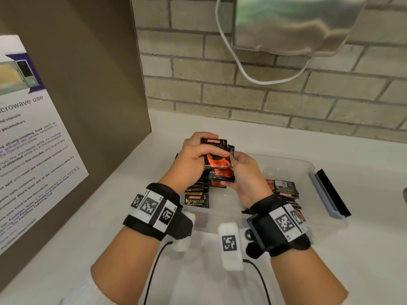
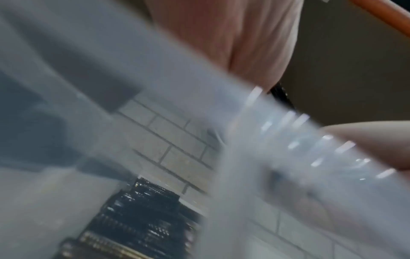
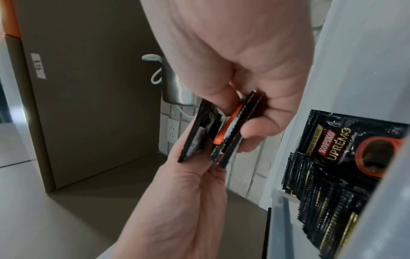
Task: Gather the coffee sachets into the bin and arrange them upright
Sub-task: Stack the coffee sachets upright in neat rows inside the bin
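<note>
Over the clear plastic bin (image 1: pixel 297 164), both hands hold black Kopiko coffee sachets. My left hand (image 1: pixel 207 146) grips the upper stack (image 1: pixel 217 156), its fingers curled over the top edge. My right hand (image 1: pixel 233 170) pinches a second stack (image 1: pixel 222 176) just below it. In the right wrist view the right hand (image 3: pixel 239 121) and left hand (image 3: pixel 199 168) meet, each with its own stack edge-on. A row of sachets (image 1: pixel 197 199) stands upright at the bin's left end. Other sachets (image 1: pixel 285 190) lie flat at its right side. The left wrist view is blurred by the bin wall (image 2: pixel 155 78).
The bin's grey lid (image 1: pixel 328 192) lies on the white counter (image 1: pixel 110 216) to the right. A brown panel with a microwave notice (image 1: pixel 33 150) stands on the left. Behind is a brick wall (image 1: pixel 242 100) with a steel dispenser (image 1: pixel 293 25) and a white cable.
</note>
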### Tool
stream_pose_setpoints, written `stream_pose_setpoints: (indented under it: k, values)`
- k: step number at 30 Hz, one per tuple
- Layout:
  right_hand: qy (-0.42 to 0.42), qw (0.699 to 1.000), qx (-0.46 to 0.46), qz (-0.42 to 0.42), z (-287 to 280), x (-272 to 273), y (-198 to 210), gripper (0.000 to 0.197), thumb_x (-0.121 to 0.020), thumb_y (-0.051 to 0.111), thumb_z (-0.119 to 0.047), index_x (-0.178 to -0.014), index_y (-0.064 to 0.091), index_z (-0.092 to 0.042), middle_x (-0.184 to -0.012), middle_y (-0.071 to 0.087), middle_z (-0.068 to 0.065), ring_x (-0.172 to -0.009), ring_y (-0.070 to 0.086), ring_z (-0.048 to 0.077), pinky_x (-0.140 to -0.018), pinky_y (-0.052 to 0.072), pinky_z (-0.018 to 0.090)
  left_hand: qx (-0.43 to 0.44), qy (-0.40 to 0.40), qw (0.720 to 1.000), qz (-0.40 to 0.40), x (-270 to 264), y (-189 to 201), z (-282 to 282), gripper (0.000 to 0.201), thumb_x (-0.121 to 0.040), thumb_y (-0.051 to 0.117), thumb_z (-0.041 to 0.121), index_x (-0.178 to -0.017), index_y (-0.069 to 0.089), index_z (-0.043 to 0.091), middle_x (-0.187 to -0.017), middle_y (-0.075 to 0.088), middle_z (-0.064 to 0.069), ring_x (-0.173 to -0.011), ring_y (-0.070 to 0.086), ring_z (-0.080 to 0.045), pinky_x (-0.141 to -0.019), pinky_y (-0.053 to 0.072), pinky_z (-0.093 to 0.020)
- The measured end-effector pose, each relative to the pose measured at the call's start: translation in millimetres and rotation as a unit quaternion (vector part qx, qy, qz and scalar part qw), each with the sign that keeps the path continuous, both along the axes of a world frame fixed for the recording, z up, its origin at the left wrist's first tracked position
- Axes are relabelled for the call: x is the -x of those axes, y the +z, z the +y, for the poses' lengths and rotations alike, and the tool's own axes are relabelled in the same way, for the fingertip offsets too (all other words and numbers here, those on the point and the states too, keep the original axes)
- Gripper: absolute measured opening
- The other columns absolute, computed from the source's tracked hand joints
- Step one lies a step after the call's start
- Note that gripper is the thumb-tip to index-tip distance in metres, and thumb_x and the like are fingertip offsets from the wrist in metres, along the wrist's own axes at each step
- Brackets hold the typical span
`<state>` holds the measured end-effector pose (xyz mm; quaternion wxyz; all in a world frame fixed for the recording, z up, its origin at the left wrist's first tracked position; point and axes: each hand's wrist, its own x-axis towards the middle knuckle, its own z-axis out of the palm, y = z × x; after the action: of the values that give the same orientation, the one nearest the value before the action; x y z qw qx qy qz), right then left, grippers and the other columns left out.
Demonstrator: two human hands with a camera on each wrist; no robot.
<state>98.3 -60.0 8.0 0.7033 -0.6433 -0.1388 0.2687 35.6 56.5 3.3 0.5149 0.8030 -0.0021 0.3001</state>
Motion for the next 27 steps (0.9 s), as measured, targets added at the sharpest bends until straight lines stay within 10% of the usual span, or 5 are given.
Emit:
stream_pose_setpoints:
  k: [4,7,10,19,27]
  values:
    - [0.013,0.997,-0.058,0.048,-2,-2,-1,0.02,-0.1,0.039,-0.022,-0.105,0.056,-0.013,-0.094,0.065,0.007,-0.083,0.062,0.018,-0.066,0.051,0.03,-0.114,0.032,0.993,0.013,1,-6,3,0.039,-0.086,0.053,-0.004,-0.1,0.072,0.027,-0.122,0.047,0.005,-0.125,0.034,-0.03,-0.112,0.029,-0.042]
    - [0.03,0.994,-0.08,0.069,1,0,0,0.04,-0.1,0.031,-0.04,-0.117,0.054,-0.012,-0.101,0.066,0.009,-0.089,0.063,0.019,-0.072,0.052,0.032,-0.156,0.047,0.986,0.029,0,-2,-8,0.034,-0.088,0.055,0.003,-0.116,0.061,0.021,-0.133,0.043,0.003,-0.131,0.026,-0.025,-0.111,0.014,-0.011]
    - [0.045,0.996,-0.072,0.018,0,4,0,0.028,-0.1,0.037,-0.024,-0.119,0.053,-0.009,-0.098,0.064,0.005,-0.086,0.061,0.016,-0.074,0.051,0.029,0.058,0.023,0.995,0.073,3,13,-12,0.046,-0.096,0.041,0.008,-0.141,0.036,0.019,-0.152,0.022,0.001,-0.14,0.014,-0.011,-0.1,0.019,0.0]
    - [0.03,0.993,0.038,-0.108,8,8,-1,0.024,-0.098,0.042,-0.015,-0.122,0.049,-0.014,-0.104,0.062,0.001,-0.098,0.061,0.017,-0.087,0.05,0.035,0.126,0.044,0.963,0.234,1,2,-13,0.051,-0.082,0.042,0.057,-0.123,0.037,0.027,-0.117,0.058,-0.005,-0.11,0.057,-0.022,-0.099,0.044,-0.048]
    - [-0.074,0.979,0.169,-0.084,-6,-26,-22,0.007,-0.088,0.058,-0.001,-0.091,0.056,-0.006,-0.082,0.057,0.003,-0.066,0.052,0.009,-0.041,0.04,0.007,-0.028,0.192,0.941,0.277,15,-4,14,0.046,-0.095,0.049,0.021,-0.139,0.036,0.013,-0.141,0.037,-0.008,-0.133,0.031,-0.023,-0.109,0.027,-0.033]
